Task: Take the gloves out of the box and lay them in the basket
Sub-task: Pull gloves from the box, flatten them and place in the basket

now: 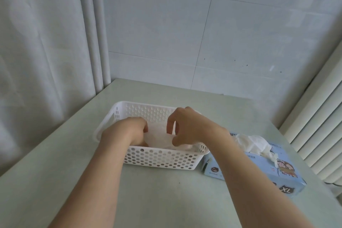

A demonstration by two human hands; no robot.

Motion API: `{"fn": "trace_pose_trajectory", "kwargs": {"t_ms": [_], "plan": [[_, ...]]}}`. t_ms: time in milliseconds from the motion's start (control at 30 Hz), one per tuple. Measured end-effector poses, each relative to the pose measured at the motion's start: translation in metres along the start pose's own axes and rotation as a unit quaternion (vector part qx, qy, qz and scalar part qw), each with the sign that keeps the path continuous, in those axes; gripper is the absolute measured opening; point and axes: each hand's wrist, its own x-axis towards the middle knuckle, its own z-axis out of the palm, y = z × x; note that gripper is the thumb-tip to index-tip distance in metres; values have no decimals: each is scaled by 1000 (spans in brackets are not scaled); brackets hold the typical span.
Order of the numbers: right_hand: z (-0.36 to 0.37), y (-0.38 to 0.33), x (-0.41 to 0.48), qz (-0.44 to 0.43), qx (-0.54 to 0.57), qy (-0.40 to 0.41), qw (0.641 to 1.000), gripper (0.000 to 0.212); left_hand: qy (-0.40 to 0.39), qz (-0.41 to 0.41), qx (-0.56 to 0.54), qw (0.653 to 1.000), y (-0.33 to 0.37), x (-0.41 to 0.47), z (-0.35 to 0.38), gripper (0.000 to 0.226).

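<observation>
Presently the left hand point(133, 129) and right hand point(187, 126), fingers curled, both pinch one thin glove point(159, 139) low inside the basket point(157, 157); more gloves point(253, 142) protrude from the box point(259, 170) alongside; task judged partly complete

A white perforated plastic basket point(162, 161) sits upright, with a thin translucent glove point(159, 139) lying crumpled inside it. Just to its right a pale blue box point(259, 170) marked XL lies flat, more white gloves point(253, 143) bunching up out of its top opening.
</observation>
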Motion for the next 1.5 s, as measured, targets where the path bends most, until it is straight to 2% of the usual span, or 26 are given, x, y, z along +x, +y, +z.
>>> {"fn": "trace_pose_trajectory", "kwargs": {"t_ms": [100,200,333,433,500,533,600,667,800,900,967,1067,1133,1200,1267,1400,1500], "plan": [[-1,-5,-3,-3,-110,-45,993,44,-5,3,25,1000,0,2,1,65],[0,-3,-3,35,-115,-135,984,57,0,11,46,999,0,3,1,63],[3,1,2,29,-108,-149,983,40,30,48,23,998,7,-2,-4,54],[-1,8,-5,22,-29,-73,997,32,98,134,-4,986,26,-5,-6,33],[-7,15,-16,17,32,43,998,22,140,178,-24,974,42,-7,-3,21],[-9,20,-24,28,54,109,992,26,155,193,-30,968,52,-8,1,21],[-6,29,-38,48,92,224,969,39,189,215,-32,958,67,-10,8,22],[0,42,-55,66,136,315,937,38,221,242,-22,944,86,-18,16,20],[15,76,-85,118,171,436,876,35,234,279,-3,931,116,-36,31,25],[28,98,-109,147,152,473,855,22,245,259,45,933,134,-44,48,37],[38,111,-121,157,143,463,860,18,277,229,89,929,144,-49,59,41],[48,123,-129,175,143,423,877,27,279,216,92,931,154,-55,71,9],[50,127,-128,175,150,413,881,16,273,206,87,936,155,-56,74,17],[51,128,-126,164,152,427,876,6,283,214,79,932,153,-56,75,20],[54,128,-126,149,146,449,869,7,311,231,100,916,153,-52,77,17],[59,130,-129,121,143,492,850,6,348,326,92,874,159,-45,83,16],[60,128,-129,113,149,508,841,6,308,333,108,885,162,-46,86,27]]}}
